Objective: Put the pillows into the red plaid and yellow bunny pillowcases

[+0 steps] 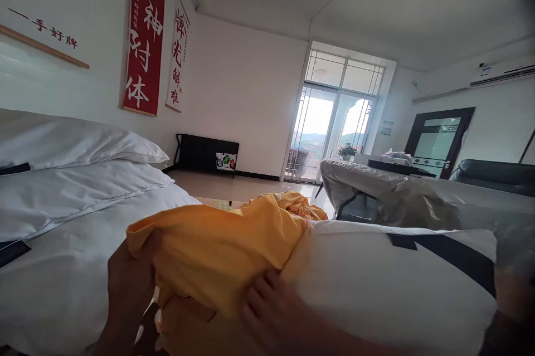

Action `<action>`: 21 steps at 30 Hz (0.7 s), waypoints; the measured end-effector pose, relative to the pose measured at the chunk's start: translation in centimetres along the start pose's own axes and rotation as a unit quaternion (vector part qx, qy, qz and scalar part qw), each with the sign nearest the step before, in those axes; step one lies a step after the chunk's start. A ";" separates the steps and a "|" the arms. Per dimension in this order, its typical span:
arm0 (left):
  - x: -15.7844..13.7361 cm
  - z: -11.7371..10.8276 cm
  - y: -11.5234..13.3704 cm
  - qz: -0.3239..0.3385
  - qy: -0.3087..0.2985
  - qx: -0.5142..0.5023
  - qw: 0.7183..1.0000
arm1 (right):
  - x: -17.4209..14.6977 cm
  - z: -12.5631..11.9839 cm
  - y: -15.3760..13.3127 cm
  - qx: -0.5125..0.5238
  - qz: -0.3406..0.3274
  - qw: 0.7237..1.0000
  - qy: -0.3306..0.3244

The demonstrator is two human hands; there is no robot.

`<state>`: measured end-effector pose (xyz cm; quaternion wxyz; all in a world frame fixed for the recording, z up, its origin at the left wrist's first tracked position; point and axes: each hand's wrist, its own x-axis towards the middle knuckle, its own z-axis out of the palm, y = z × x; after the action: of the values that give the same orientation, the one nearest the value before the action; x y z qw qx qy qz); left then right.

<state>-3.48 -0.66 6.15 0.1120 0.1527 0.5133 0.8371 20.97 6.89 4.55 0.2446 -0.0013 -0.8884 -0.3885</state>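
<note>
A yellow pillowcase [217,239] stretches across the front, its right end meeting and partly covering a white pillow [376,272] with dark bands. My left hand [132,275] is closed on the left corner of the cloth, thumb in front. Lower and nearer the middle, my right hand [271,303] has its fingers curled into the yellow fabric, slightly blurred, and its forearm runs in front of the white pillow. More yellow cloth [296,204] lies bunched behind. How far the pillow reaches inside the case is hidden.
Several white pillows [83,189] are stacked at the left. A table under clear plastic [376,175] stands at the right, with a potted plant [346,150] and boxes. A black folded frame [204,152] leans by the back wall, left of a glass door [330,122].
</note>
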 end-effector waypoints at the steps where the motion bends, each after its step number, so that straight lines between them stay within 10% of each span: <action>1: -0.1 0.0 -0.1 0.003 -0.002 0.006 1.000 | 0.0 0.7 -0.8 0.016 -0.037 0.999 0.006; 9: 0.5 0.5 -0.7 -0.017 -0.021 -0.079 0.996 | -0.2 1.7 -1.3 0.106 -0.086 0.991 -0.004; 17: 0.6 0.0 -0.2 -0.011 -0.015 -0.059 0.998 | 5.2 -5.3 9.2 0.218 0.222 0.950 0.026; 21: 0.7 -0.4 0.1 0.048 0.012 0.006 0.999 | 6.6 -3.3 12.1 0.304 0.256 0.909 -0.126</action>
<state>-4.27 -0.77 6.13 0.0644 0.1679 0.5114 0.8403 18.97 11.81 17.69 0.2101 -0.2037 -0.9560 -0.0202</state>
